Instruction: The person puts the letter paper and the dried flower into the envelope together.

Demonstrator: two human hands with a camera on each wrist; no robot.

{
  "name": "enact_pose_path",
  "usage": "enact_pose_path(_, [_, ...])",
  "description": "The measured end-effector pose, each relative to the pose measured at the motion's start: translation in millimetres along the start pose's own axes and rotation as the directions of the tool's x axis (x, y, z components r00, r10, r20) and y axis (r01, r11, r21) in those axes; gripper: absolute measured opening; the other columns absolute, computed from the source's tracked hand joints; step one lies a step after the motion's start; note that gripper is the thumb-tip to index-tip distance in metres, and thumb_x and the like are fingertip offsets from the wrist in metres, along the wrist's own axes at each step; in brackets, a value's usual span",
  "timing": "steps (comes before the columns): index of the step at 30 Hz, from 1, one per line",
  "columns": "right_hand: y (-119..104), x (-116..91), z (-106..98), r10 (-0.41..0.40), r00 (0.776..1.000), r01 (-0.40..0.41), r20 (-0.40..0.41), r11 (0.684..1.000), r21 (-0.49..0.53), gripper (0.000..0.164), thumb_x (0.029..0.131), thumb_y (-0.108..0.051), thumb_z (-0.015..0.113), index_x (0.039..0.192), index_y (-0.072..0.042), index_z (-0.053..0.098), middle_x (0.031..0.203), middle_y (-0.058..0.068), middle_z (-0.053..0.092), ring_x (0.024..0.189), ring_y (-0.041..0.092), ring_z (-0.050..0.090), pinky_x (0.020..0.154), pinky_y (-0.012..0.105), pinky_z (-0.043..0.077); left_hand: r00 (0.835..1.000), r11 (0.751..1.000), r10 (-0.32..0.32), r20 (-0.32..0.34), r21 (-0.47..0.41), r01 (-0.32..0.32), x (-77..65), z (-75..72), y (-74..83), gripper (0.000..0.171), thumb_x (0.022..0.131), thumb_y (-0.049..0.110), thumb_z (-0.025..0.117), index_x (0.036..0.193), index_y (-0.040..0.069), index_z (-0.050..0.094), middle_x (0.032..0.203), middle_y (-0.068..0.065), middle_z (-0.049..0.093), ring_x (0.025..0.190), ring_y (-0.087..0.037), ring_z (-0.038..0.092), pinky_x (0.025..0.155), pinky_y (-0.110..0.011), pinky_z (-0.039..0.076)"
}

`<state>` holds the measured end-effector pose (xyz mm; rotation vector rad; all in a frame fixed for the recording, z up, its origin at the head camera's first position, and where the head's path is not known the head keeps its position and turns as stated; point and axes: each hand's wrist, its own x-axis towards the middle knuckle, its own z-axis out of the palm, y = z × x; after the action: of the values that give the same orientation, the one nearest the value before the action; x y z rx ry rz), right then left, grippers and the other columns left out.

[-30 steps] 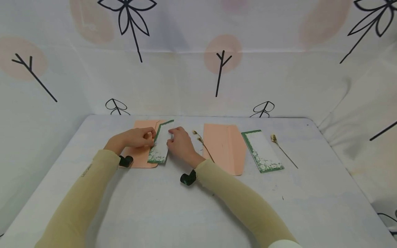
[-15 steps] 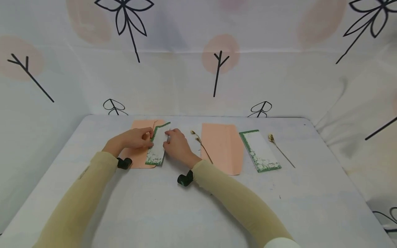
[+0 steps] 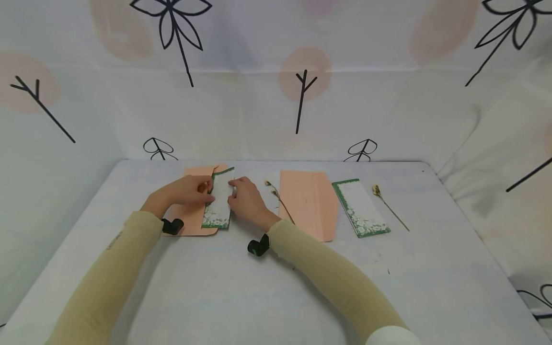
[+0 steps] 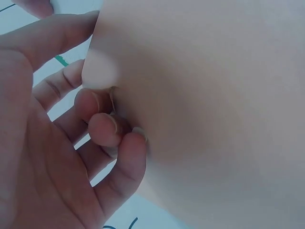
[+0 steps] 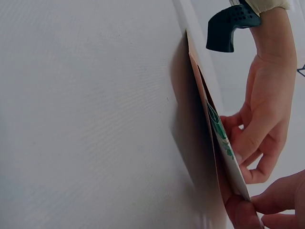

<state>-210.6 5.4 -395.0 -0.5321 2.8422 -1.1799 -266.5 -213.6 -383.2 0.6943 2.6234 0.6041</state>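
A white card [image 3: 221,191] with a green floral border stands at the right, open side of a peach envelope [image 3: 189,221], its left edge at the envelope's mouth. My left hand [image 3: 189,190] grips the envelope by that side; in the left wrist view, its curled fingers [image 4: 106,128] are at the paper's edge. My right hand [image 3: 247,201] pinches the card's right edge between thumb and fingers. The right wrist view has the card [image 5: 232,164] close against the envelope [image 5: 209,129], edge-on, with a narrow gap between them.
To the right lie a dried flower stem [image 3: 278,197], a second peach envelope [image 3: 304,203], another green-bordered card [image 3: 362,206] and a second dried flower stem [image 3: 388,206]. All are on the white table [image 3: 241,292]. A patterned cloth [image 3: 241,105] hangs behind.
The card has shifted slightly left toward the envelope and turned from slanted to more upright, guided by my right hand. My left hand has kept its hold on the envelope.
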Motion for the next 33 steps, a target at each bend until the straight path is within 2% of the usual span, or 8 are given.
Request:
enact_pose_path(10, [1.4,1.5,5.0,0.0,1.0,0.0,0.012,1.0,-0.015,0.04,0.094,-0.007,0.058,0.134,-0.002,0.059,0.133,0.016,0.055,0.091,0.018,0.053,0.075,0.028,0.042,1.0,0.999,0.024,-0.015,-0.028,-0.024,1.2,4.0,-2.4,0.022,0.093,0.027,0.07,0.094,0.015,0.052,0.069,-0.002,0.046,0.058,-0.019,0.044,0.058,-0.033,0.034])
enact_pose_path(17, [1.7,2.3,7.7,-0.011,1.0,0.011,0.019,1.0,-0.01,0.04,0.094,-0.007,0.059,0.133,-0.002,0.06,0.131,0.014,0.056,0.085,0.015,0.053,0.071,0.026,0.042,0.999,0.999,0.013,-0.032,-0.033,-0.014,-0.1,4.8,0.9,0.023,0.091,0.026,0.072,0.092,0.014,0.053,0.068,-0.002,0.046,0.059,-0.018,0.044,0.059,-0.033,0.035])
enact_pose_path(20, [1.9,2.5,8.2,-0.02,1.0,0.02,0.02,1.0,0.001,0.04,0.094,-0.007,0.059,0.133,-0.001,0.059,0.126,0.012,0.058,0.081,0.014,0.053,0.069,0.024,0.041,0.999,0.999,0.006,-0.038,-0.032,-0.007,-0.6,4.7,2.5,0.023,0.091,0.027,0.072,0.092,0.015,0.053,0.069,-0.002,0.046,0.06,-0.019,0.044,0.059,-0.033,0.035])
enact_pose_path(24, [2.6,3.0,9.1,-0.04,0.999,0.04,0.03,0.999,0.018,0.041,0.095,-0.008,0.06,0.135,0.0,0.058,0.111,0.008,0.061,0.08,0.012,0.053,0.069,0.023,0.041,0.998,0.999,0.015,-0.053,-0.03,-0.017,-2.5,4.3,3.5,0.02,0.093,0.025,0.069,0.092,0.015,0.052,0.069,-0.003,0.046,0.06,-0.019,0.044,0.059,-0.033,0.035])
enact_pose_path(29, [3.2,3.3,9.2,-0.063,0.995,0.061,0.078,0.998,0.029,0.043,0.097,-0.011,0.061,0.138,-0.001,0.055,0.098,0.003,0.066,0.081,0.01,0.058,0.075,0.024,0.047,0.997,0.999,0.021,-0.074,-0.031,-0.024,-5.9,2.5,5.2,0.012,0.094,0.018,0.063,0.093,0.014,0.052,0.069,-0.002,0.044,0.061,-0.018,0.044,0.06,-0.033,0.034])
enact_pose_path(33, [3.9,4.1,10.4,-0.076,0.989,0.073,0.125,0.997,0.031,0.045,0.098,-0.012,0.06,0.14,-0.001,0.053,0.108,0.006,0.067,0.095,0.012,0.062,0.084,0.025,0.048,0.996,0.999,0.025,-0.088,-0.029,-0.028,-6.8,1.9,4.7,0.007,0.092,0.012,0.059,0.093,0.012,0.052,0.07,-0.001,0.043,0.063,-0.017,0.043,0.061,-0.033,0.034])
